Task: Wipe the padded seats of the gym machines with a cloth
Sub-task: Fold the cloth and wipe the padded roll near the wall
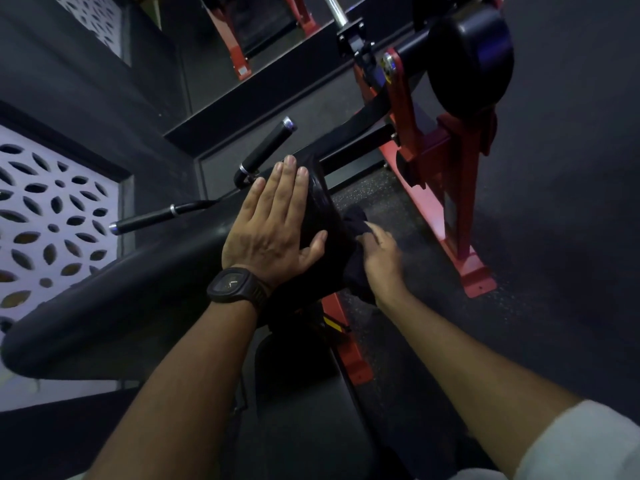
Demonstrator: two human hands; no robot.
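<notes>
A black padded seat pad (323, 216) of a red-framed gym machine stands in the middle of the view. My left hand (273, 225), with a black watch on its wrist, lies flat and open against the pad's left face, fingers together and pointing up. My right hand (381, 256) grips a dark cloth (356, 271) and presses it against the pad's right side. The cloth hangs in folds below my fingers. A second black pad (304, 403) lies lower, between my forearms.
Two black handle bars (266, 150) (162, 216) stick out to the left of the pad. A large black roller pad (467, 53) sits on the red frame (446, 188) at the upper right. A long black padded bench (104, 299) lies left. Dark rubber floor spreads right.
</notes>
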